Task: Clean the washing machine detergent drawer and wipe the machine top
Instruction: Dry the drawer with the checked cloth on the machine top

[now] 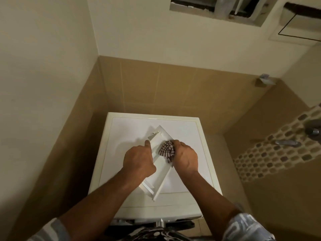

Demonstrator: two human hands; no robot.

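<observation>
The white detergent drawer [157,173] lies diagonally on the white top of the washing machine [184,133], its far end pointing up and right. My left hand [139,160] grips the drawer's left edge, with one finger stretched along it. My right hand [185,157] holds a bunched brown-and-white checked cloth [166,150] and presses it into the middle of the drawer. The cloth hides part of the drawer's inside.
The machine stands in a corner with tan tiled walls behind and to the left. On the right a mosaic tile strip carries metal taps [288,143]. A wall opening [215,9] sits high above. The machine's front edge and control knob [160,223] are below my arms.
</observation>
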